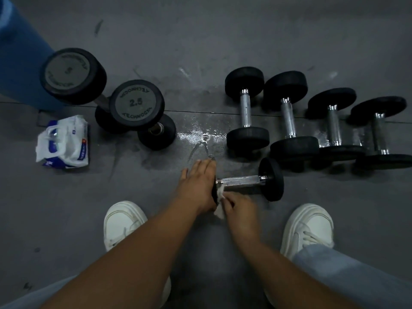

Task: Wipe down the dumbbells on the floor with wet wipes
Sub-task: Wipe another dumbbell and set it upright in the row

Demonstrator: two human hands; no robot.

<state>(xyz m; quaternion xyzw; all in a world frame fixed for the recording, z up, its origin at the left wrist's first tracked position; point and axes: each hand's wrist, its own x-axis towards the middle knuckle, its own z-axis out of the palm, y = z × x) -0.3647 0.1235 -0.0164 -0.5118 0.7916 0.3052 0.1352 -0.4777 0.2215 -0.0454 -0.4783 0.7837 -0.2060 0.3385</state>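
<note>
Dark floor (156,30), left hand (198,186) spread over hidden dumbbell (242,181) end, right hand (239,207) pinching wipe (220,194), bar running rightward from grip.

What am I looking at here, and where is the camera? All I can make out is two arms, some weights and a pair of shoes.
There is no machine here. This is one picture from a camera worn on a person's head, looking down at their own arms and white shoes. The left hand rests on one end of a small dumbbell lying on the grey floor. The right hand pinches a white wipe against that same end. Beyond it, four more dumbbells lie in a row on the right, and two bigger dumbbells lean at the left, next to a pack of wipes. Part of the floor looks wet.
</note>
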